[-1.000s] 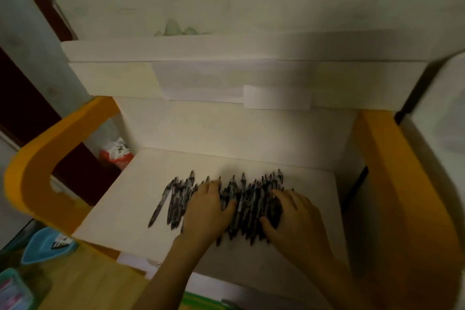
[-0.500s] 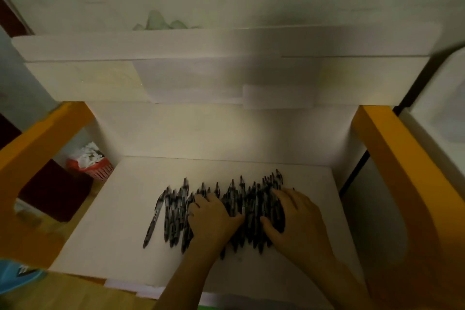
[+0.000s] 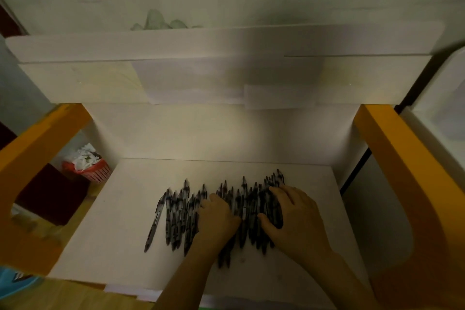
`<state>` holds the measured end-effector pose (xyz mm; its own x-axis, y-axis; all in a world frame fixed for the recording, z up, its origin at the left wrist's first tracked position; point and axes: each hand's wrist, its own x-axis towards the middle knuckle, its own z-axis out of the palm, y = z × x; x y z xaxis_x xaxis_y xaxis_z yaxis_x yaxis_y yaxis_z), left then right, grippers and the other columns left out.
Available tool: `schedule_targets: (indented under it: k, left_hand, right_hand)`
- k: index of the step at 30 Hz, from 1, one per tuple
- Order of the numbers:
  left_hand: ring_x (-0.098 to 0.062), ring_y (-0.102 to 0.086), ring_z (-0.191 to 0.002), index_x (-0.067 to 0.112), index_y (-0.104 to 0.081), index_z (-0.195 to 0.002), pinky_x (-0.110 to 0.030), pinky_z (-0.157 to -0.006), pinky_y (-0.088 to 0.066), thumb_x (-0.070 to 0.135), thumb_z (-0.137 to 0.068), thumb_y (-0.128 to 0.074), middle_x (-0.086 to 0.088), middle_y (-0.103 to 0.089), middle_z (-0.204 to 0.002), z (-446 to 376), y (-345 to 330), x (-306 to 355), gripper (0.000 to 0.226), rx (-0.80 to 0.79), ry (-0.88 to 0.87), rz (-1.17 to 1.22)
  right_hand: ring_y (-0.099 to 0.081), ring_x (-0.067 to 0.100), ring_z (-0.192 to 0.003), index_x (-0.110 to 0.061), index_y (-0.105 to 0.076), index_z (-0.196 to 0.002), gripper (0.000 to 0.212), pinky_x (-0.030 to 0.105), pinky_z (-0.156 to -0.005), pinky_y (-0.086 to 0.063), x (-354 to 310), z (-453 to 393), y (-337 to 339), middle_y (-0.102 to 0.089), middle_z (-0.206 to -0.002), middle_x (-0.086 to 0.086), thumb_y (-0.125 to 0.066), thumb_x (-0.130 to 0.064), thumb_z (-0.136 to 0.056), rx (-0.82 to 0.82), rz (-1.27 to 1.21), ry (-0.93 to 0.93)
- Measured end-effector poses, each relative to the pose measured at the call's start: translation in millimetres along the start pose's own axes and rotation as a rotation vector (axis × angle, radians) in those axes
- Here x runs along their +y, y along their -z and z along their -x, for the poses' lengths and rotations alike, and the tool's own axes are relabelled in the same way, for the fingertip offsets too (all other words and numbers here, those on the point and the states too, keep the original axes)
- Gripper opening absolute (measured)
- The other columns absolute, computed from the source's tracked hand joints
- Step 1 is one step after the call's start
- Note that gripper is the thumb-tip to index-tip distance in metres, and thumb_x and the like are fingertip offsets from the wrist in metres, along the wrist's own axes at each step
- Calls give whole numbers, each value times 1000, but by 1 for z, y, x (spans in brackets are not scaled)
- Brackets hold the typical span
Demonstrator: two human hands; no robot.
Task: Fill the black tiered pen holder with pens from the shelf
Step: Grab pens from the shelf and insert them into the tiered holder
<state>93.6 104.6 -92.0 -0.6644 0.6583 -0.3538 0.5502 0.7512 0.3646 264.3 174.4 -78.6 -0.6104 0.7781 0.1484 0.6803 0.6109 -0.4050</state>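
A pile of several black pens (image 3: 176,216) lies side by side on the white shelf board (image 3: 113,234), tips pointing away from me. My left hand (image 3: 216,219) sits on the middle of the pile, its fingers curled down into the pens. My right hand (image 3: 294,219) covers the pile's right end, with fingers over a bunch of pens and the thumb hooked against their near side. The black tiered pen holder is not in view.
Orange side frames (image 3: 392,158) flank the shelf left and right. A white upper shelf (image 3: 226,43) overhangs at the back. A red basket with white paper (image 3: 93,168) stands on the floor to the left. A blue object (image 3: 10,282) shows at the lower left corner.
Both hands have stayed on the pen pile. My left hand's fingers have curled in more, and my right hand has closed further round the right-hand pens. The camera has shifted slightly to the left.
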Motion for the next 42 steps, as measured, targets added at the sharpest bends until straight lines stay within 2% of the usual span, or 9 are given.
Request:
schedule_targets:
  k: [6,10,20,24,26,28,32,37,42]
  left_hand:
    - [-18,-52,-83,2,-41,-117,-24,-60,-43,39,-86,-68,-14,-54,-111,-7,3,-5,55,-13,-37,60]
    - [-10,-49,-65,4,-43,-110,-19,-44,-32,38,-87,-68,-3,-53,-86,-9,3,-9,48,13,-51,167]
    - [-8,-47,-66,11,-48,-96,-19,-50,-37,17,-89,-60,4,-45,-77,-4,23,-9,16,40,-114,63]
    - [-10,-50,-67,14,-46,-88,-24,-57,-48,19,-89,-60,5,-46,-75,-1,32,-10,15,76,-156,91]
    - [-8,-48,-63,16,-43,-84,-23,-54,-44,20,-90,-58,5,-45,-74,0,37,-11,17,82,-164,110]
    - [-7,-47,-62,14,-42,-88,-22,-50,-42,22,-92,-57,4,-46,-75,2,43,-13,17,95,-174,117]
    - [-19,-63,-70,13,-47,-99,-34,-59,-55,28,-92,-56,-1,-60,-84,6,57,-14,19,131,-202,194]
    - [-14,-60,-78,17,-51,-111,-27,-65,-51,33,-88,-64,1,-61,-95,12,83,-9,30,172,-304,270]
    - [-12,-58,-73,17,-53,-103,-28,-63,-52,22,-88,-61,1,-60,-87,24,113,9,18,117,-440,394]
  right_hand:
    - [-44,24,-130,-24,-49,-137,68,43,-109,-36,0,-2,0,-50,-139,2,-46,-63,-82,6,17,7]
    - [-44,24,-130,-24,-51,-136,67,42,-110,-34,0,-3,1,-50,-139,2,-44,-64,-82,11,23,10]
    - [-38,23,-134,-24,-40,-144,75,41,-112,-33,-8,-13,7,-45,-144,1,-36,-66,-82,10,-7,34]
    - [-42,24,-131,-23,-43,-141,70,39,-111,-34,-17,-13,11,-49,-139,3,-43,-62,-83,37,-6,52]
    - [-42,24,-131,-23,-44,-141,69,39,-111,-34,-22,-13,14,-49,-140,3,-47,-61,-83,43,3,58]
    - [-42,25,-131,-23,-44,-141,70,40,-111,-35,-27,-13,18,-49,-141,4,-46,-62,-83,55,27,59]
    - [-48,23,-125,-22,-46,-139,69,40,-107,-40,-38,-14,32,-53,-135,2,-50,-61,-83,118,34,78]
    - [-47,16,-121,-25,-44,-139,68,32,-105,-39,-55,-11,58,-52,-131,-4,-55,-60,-82,188,20,97]
    - [-43,16,-127,-24,-45,-138,65,29,-107,-34,-69,2,93,-50,-134,-4,-56,-57,-83,272,55,105]
